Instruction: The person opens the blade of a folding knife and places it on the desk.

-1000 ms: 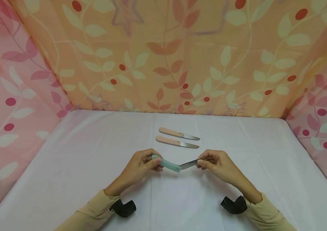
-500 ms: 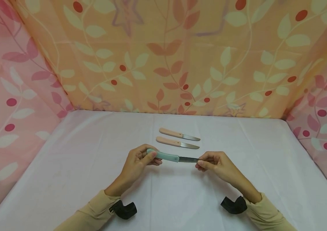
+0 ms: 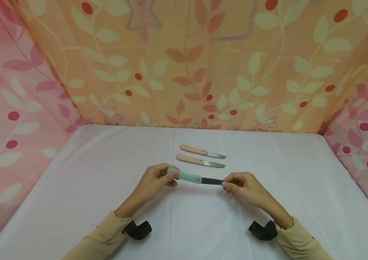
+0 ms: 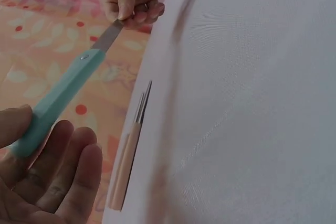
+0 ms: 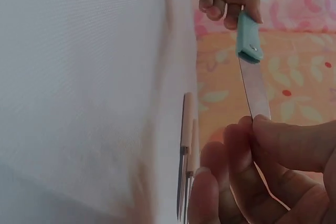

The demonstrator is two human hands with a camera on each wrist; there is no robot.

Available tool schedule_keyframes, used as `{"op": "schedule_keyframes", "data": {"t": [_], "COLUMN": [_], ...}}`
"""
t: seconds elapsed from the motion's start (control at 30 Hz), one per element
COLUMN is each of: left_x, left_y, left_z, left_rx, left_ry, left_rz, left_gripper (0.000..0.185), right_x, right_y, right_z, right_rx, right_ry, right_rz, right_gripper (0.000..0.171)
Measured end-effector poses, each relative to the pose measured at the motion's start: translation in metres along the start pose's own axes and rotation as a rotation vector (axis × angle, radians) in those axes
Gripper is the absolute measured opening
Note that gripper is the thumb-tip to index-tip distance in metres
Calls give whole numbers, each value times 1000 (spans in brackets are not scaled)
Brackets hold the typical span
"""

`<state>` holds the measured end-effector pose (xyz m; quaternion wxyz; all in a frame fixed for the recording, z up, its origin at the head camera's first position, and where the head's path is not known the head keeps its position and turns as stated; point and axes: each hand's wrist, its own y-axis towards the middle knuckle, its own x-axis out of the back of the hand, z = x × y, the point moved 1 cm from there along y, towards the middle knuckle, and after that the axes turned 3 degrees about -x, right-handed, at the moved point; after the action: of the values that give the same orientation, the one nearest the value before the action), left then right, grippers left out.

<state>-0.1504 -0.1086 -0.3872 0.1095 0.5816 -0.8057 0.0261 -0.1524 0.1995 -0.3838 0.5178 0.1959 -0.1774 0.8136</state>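
Note:
A folding knife with a mint-green handle is held above the table between both hands. My left hand pinches the handle's end between thumb and fingers. At the other end, my right hand pinches the tip of the steel blade. Blade and handle stand almost in one line, unfolded at the rivet, which shows in the left wrist view on the green handle. In the right wrist view, thumb and forefinger cover the tip of the blade.
Two knives with pale peach handles, a farther one and a nearer one, lie side by side beyond the hands, blades to the right. White cloth covers the table. Patterned fabric walls rise at the back and sides.
The green knife was bent at its pivot a second ago; its handle has swung up into line with the blade. The left hand rose slightly; the right hand barely moved.

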Motion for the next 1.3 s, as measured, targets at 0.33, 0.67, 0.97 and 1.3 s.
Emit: {"op": "schedule_keyframes", "data": {"t": [0.33,0.67,0.97,1.3], "left_x": [9,6,8,7], "left_y": [19,38,50,48], "left_z": [9,19,28,25], "left_rx": [60,79,122,133], "left_ry": [179,316,404,461], "left_rz": [-45,-11,39,13], "left_gripper": [25,24,25,26], "right_x": [-1,-5,-8,-11], "right_y": [4,11,17,16], "right_z": [-11,-25,-31,-26], "right_rx": [-9,-57,-114,-88], "right_ry": [-50,-125,-179,-237], "right_rz": [-34,-166,-209,-233], "right_gripper": [21,19,18,14]}}
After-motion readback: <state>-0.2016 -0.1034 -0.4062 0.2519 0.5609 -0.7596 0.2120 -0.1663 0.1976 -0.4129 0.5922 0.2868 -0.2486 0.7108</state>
